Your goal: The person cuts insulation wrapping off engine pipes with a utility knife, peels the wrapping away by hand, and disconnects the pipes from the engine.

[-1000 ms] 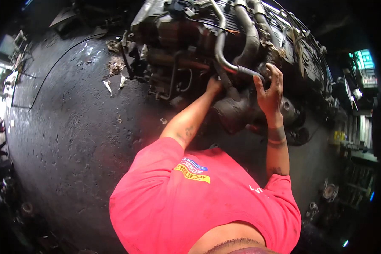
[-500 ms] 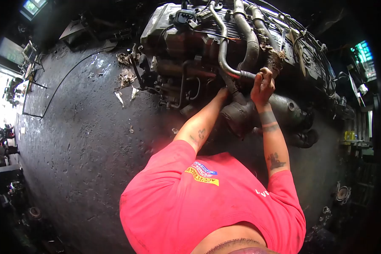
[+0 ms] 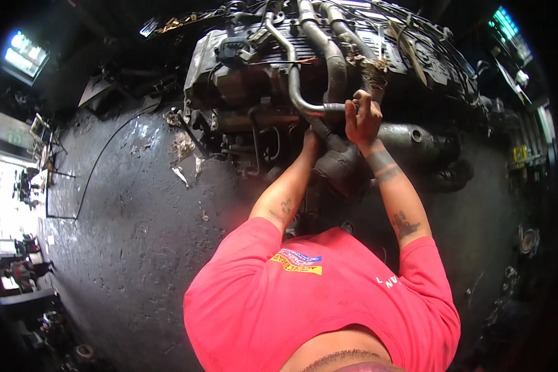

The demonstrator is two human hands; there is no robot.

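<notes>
A large, grimy engine [image 3: 254, 80] fills the upper middle of the head view. Along its near side runs a bent metal pipe [image 3: 294, 87], curving down and then to the right. My right hand [image 3: 364, 119] is closed at the right end of this pipe, fingers curled and thumb beside it. Lower and to the left, my left hand [image 3: 312, 141] reaches in under the pipe, beside a dark cast elbow [image 3: 338, 166]; its fingers are hidden. Right of my right hand lies a thick metal cylinder [image 3: 406, 139]. A frayed, wrapped pipe [image 3: 373, 80] rises just above that hand.
Dark, rough floor [image 3: 136, 204] spreads to the left, with a thin black cable [image 3: 99, 155] curving over it. Scraps of rag [image 3: 183, 149] lie by the engine's left end. Loose wiring [image 3: 425, 37] crosses the engine top. Round metal parts [image 3: 528, 240] sit at the right.
The view has shifted, so the engine appears further left and slightly lower. Both hands stay at about the same places on the engine.
</notes>
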